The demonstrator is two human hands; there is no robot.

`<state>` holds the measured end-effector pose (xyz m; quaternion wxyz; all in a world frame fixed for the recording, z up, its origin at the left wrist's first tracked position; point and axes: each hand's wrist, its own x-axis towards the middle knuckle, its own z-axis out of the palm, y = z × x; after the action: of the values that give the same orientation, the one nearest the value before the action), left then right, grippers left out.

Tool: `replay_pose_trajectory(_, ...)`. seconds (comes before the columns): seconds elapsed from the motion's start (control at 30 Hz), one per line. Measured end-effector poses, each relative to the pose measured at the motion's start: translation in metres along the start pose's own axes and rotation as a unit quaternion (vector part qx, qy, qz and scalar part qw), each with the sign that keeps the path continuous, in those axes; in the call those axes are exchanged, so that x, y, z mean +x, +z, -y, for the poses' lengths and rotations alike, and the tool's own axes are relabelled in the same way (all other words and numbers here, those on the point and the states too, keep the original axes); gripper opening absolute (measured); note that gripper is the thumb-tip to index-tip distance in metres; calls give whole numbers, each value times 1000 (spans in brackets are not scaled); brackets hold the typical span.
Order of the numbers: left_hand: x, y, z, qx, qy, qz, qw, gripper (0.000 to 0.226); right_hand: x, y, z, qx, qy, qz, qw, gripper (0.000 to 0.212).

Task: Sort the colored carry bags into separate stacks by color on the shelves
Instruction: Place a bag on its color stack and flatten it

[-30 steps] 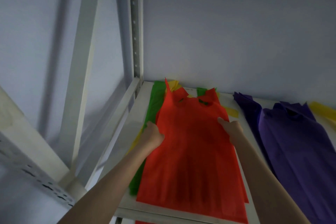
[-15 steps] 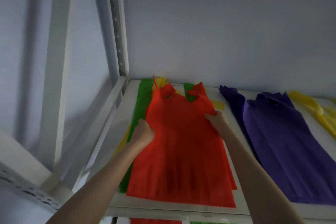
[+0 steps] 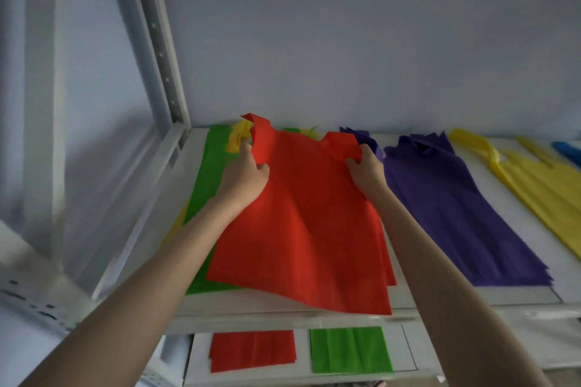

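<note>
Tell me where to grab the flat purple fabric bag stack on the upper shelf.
Probably grip the purple fabric bag stack at its handle loops by the back wall, one hand per side, reaching from the front. The handles stick up there, while the body lies flat against the white shelf.

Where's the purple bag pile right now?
The purple bag pile lies flat on the upper shelf, right of centre in the head view, between the red bag held by both hands and the yellow bags at far right.
</note>
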<state>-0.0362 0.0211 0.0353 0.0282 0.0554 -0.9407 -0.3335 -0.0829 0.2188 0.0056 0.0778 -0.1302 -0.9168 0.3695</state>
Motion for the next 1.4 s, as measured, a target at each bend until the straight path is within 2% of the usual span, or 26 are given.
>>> replay_pose_trajectory(0.27, -86, 24, -7, -50, -53, -63, 995, 44, -54, -31, -37, 45, -18, 20, 999, 34)
replay_pose_trajectory(0.43, -150, 37, 5, -75, -93, -76, 990, 38, -102, -39, -60, 55, -27, 41, 997, 32)
replay_pose_trajectory(0.6, -200, 43, 24, -92, -102, -57, 989, 34, -154, -37, -75, 69, -24, 48, 996, 30)
replay_pose_trajectory(0.83, -262, 57, 63, -95, -141, -28, 985, 6, -221, -21, -106, 66, -13, 46, 997, 28)
replay_pose_trajectory(0.97, -285, 73, 85, -99, -166, -24, 981, 2, -243, -9, -128, 79, 3, 75, 994, 29)
replay_pose_trajectory(1.23, -305, 129, 121, -89, -239, 17, 967, 32, -261, 27, -178, 57, 44, 141, 987, 33)
replay_pose_trajectory(1.4, -291, 169, 149, -75, -264, 31, 961, 33, -244, 68, -213, 32, 64, 156, 985, 31)
